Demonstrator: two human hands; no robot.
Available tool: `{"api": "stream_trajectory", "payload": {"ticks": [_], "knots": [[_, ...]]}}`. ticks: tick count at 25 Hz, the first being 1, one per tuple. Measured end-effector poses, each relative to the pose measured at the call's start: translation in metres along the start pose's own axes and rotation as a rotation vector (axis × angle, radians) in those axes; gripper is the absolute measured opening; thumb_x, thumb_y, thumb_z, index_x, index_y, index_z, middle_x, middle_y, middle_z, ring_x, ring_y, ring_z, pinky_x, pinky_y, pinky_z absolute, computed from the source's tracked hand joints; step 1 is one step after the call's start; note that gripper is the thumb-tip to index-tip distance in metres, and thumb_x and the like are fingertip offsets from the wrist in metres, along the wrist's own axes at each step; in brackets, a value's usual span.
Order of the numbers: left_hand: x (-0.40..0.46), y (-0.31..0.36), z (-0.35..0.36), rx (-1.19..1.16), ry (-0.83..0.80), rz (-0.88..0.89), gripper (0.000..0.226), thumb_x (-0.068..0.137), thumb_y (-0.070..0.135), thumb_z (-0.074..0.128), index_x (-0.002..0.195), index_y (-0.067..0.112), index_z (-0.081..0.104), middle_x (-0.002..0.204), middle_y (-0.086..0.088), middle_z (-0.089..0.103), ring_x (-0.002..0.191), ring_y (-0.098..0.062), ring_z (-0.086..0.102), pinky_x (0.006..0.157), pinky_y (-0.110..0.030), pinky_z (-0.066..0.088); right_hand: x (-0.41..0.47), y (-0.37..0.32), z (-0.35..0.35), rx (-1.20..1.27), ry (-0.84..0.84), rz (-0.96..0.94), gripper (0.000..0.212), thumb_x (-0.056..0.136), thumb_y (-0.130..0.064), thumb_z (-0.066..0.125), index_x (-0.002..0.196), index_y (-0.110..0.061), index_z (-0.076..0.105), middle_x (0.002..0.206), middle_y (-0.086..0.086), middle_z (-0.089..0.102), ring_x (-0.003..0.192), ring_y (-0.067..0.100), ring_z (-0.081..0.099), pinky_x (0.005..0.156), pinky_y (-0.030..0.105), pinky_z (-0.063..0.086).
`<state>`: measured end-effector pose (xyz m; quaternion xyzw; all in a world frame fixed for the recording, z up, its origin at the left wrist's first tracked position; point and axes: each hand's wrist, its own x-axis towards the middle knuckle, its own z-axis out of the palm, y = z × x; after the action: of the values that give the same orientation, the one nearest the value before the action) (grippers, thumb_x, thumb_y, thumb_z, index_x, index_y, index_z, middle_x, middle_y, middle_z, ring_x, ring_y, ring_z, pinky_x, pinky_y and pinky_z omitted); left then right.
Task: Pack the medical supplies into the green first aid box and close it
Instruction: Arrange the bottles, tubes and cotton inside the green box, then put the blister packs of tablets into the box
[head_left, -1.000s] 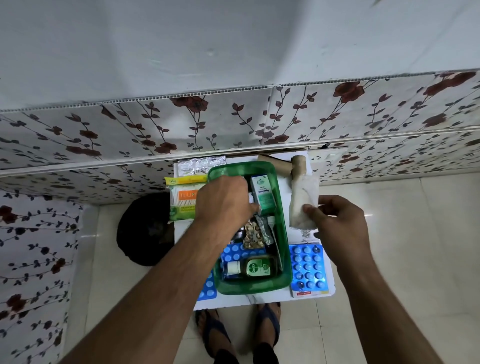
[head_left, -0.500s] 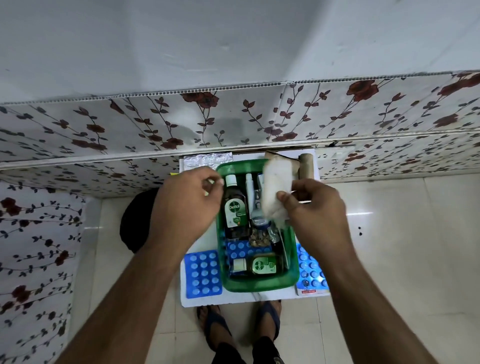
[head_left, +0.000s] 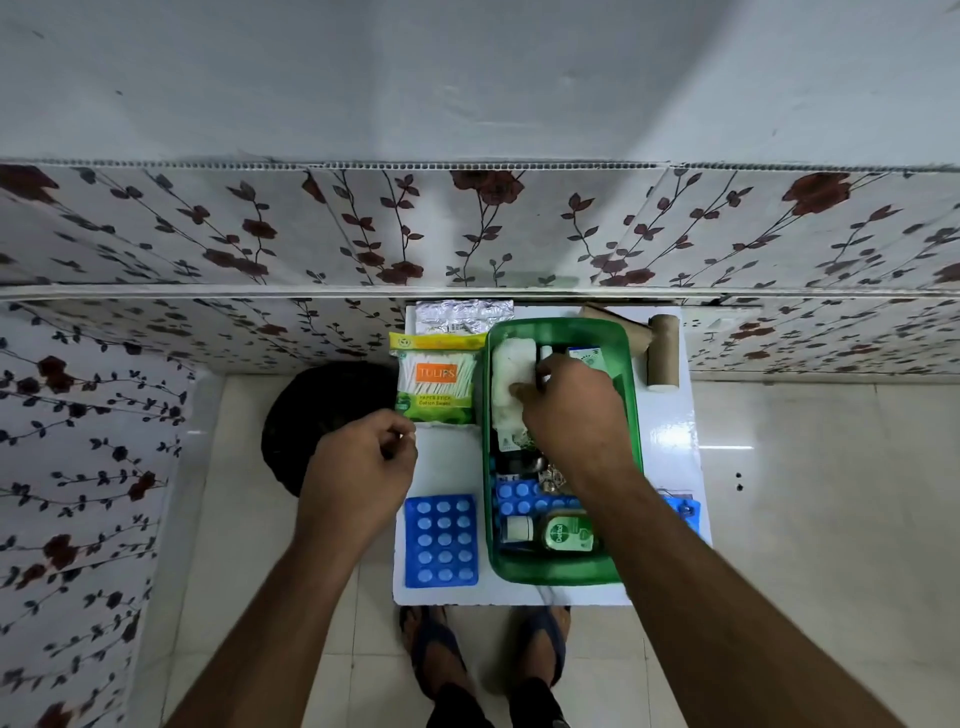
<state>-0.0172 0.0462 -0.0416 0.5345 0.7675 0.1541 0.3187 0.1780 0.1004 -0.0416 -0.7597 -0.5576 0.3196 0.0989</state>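
White table (head_left: 670, 457) — hand (head_left: 571, 410) pressing gauze (head_left: 511, 364).

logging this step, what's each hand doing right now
Left hand: loosely curled above the table, apparently holding nothing.
Right hand: inside the green box, fingers closed on the white cotton pad.

Colours and patterns, tabletop lot

Green first aid box (head_left: 631, 415); white cotton wad (head_left: 511, 384); blue blister pack (head_left: 441, 540), pale tablets; yellow-green swab packet (head_left: 438, 378), orange label; silver foil strip (head_left: 464, 317); rose-vine patterned wall panels (head_left: 311, 228).
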Motion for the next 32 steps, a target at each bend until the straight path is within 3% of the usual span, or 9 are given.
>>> {"api": "stream_trajectory", "payload": {"ticks": [3, 6, 10, 13, 20, 23, 26, 29, 32], "knots": [[-0.004, -0.01, 0.005, -0.009, -0.027, -0.049, 0.013, 0.086, 0.022, 0.066, 0.098, 0.021, 0.072, 0.083, 0.007, 0.071, 0.073, -0.001, 0.062, 0.061, -0.017, 0.042, -0.02, 0.011, -0.036, 0.112, 0.196, -0.009, 0.024, 0.088, -0.032, 0.065, 0.107, -0.018, 0.069, 0.09, -0.002, 0.072, 0.076, 0.021, 0.068, 0.07, 0.028, 0.053], [-0.02, -0.021, 0.011, 0.026, -0.098, -0.141, 0.018, 0.081, 0.034, 0.071, 0.092, 0.021, 0.065, 0.077, 0.008, 0.066, 0.074, -0.013, 0.063, 0.058, -0.024, 0.041, -0.051, 0.059, -0.072, 0.239, 0.414, 0.146, 0.011, 0.087, -0.025, 0.066, 0.096, -0.02, 0.07, 0.083, -0.006, 0.067, 0.069, 0.016, 0.063, 0.063, 0.019, 0.042], [-0.051, -0.042, 0.031, 0.198, -0.195, -0.198, 0.048, 0.07, 0.051, 0.076, 0.093, 0.023, 0.045, 0.092, 0.0, 0.06, 0.081, -0.023, 0.058, 0.063, -0.035, 0.043, -0.082, 0.143, -0.053, 0.089, 0.076, 0.455, 0.042, 0.08, -0.034, 0.075, 0.117, -0.017, 0.062, 0.112, 0.014, 0.066, 0.096, 0.03, 0.064, 0.076, 0.033, 0.045], [-0.053, -0.046, 0.043, 0.213, -0.18, -0.197, 0.057, 0.065, 0.047, 0.081, 0.098, 0.025, 0.041, 0.104, -0.004, 0.059, 0.087, -0.026, 0.058, 0.066, -0.037, 0.046, -0.089, 0.165, -0.031, 0.05, -0.042, 0.468, 0.066, 0.074, -0.034, 0.082, 0.129, -0.015, 0.052, 0.12, 0.02, 0.059, 0.102, 0.034, 0.062, 0.081, 0.038, 0.05], [-0.053, -0.038, 0.044, 0.115, -0.2, -0.243, 0.048, 0.062, 0.033, 0.086, 0.076, 0.022, 0.042, 0.077, -0.001, 0.059, 0.074, -0.025, 0.058, 0.059, -0.036, 0.042, -0.089, 0.17, -0.032, 0.173, 0.03, 0.495, 0.056, 0.077, -0.024, 0.079, 0.126, -0.014, 0.054, 0.085, 0.0, 0.063, 0.079, 0.02, 0.058, 0.057, 0.027, 0.038], [-0.057, -0.03, 0.03, 0.063, -0.173, -0.247, 0.036, 0.07, 0.022, 0.082, 0.082, 0.017, 0.048, 0.076, 0.0, 0.062, 0.077, -0.027, 0.06, 0.058, -0.034, 0.037, -0.089, 0.17, -0.042, 0.208, 0.021, 0.479, 0.044, 0.079, -0.021, 0.079, 0.117, -0.012, 0.059, 0.083, 0.002, 0.063, 0.075, 0.021, 0.06, 0.052, 0.023, 0.038], [-0.06, -0.016, -0.002, -0.014, -0.061, -0.225, 0.035, 0.073, 0.014, 0.078, 0.097, 0.024, 0.054, 0.087, 0.001, 0.066, 0.085, -0.027, 0.063, 0.063, -0.032, 0.042, -0.087, 0.173, -0.052, 0.328, -0.001, 0.463, 0.028, 0.082, -0.017, 0.075, 0.106, -0.012, 0.061, 0.095, 0.009, 0.068, 0.081, 0.027, 0.068, 0.06, 0.029, 0.051], [-0.065, 0.03, -0.027, -0.277, 0.009, -0.098, 0.044, 0.077, 0.009, 0.076, 0.107, 0.035, 0.056, 0.099, 0.004, 0.07, 0.089, -0.019, 0.068, 0.074, -0.038, 0.055, -0.089, 0.171, -0.066, 0.52, 0.063, 0.474, 0.019, 0.085, -0.014, 0.073, 0.101, -0.011, 0.063, 0.091, 0.009, 0.071, 0.084, 0.029, 0.07, 0.069, 0.032, 0.053], [-0.066, 0.085, -0.003, -0.254, -0.107, 0.062, 0.039, 0.08, 0.008, 0.073, 0.104, 0.034, 0.057, 0.088, 0.013, 0.064, 0.077, -0.012, 0.064, 0.064, -0.027, 0.052, -0.089, 0.16, -0.083, 0.704, 0.163, 0.485, 0.019, 0.086, -0.012, 0.071, 0.103, -0.01, 0.063, 0.09, 0.009, 0.072, 0.08, 0.025, 0.07, 0.073, 0.035, 0.055]]}}
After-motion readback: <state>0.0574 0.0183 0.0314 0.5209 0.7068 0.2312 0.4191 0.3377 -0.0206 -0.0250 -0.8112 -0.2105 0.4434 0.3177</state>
